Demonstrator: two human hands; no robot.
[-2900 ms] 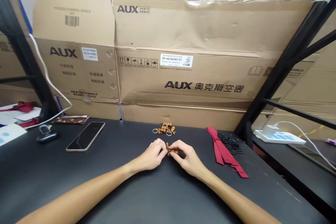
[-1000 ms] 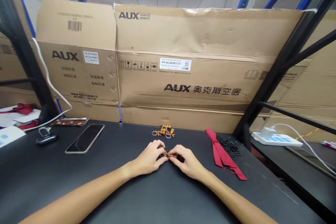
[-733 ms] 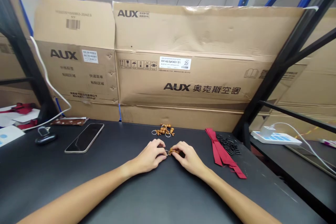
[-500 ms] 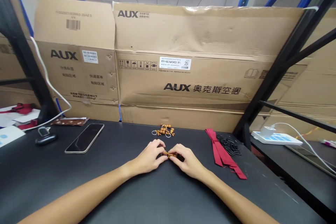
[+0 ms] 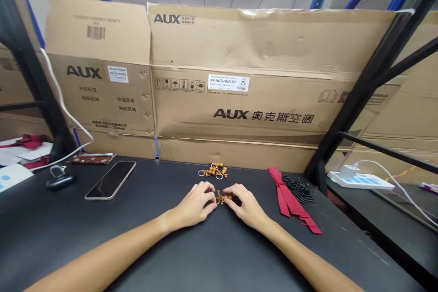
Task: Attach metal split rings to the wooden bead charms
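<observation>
A small wooden gourd keychain [image 5: 221,198] lies between my two hands, just above the black tabletop or on it. My left hand [image 5: 198,203] has its thumb and index finger closed at the metal ring on the keychain's left side. On the other side, my right hand [image 5: 246,206] curves its thumb and index finger around the gourd beads, which they partly hide. Farther back on the table rests a little pile of similar wooden keychains [image 5: 214,171] with silver rings.
Dark red ribbon strips [image 5: 285,196] lie at the right, beside a heap of black clips [image 5: 299,189]. A phone [image 5: 111,181], a black earbud case [image 5: 60,181] and a brown packet [image 5: 91,158] are at the left. Cardboard panels [image 5: 236,105] stand along the back.
My right fingers have lifted and parted slightly, so more of the keychain shows between the hands. My left hand has shifted a little to the left. The pile behind is unchanged.
</observation>
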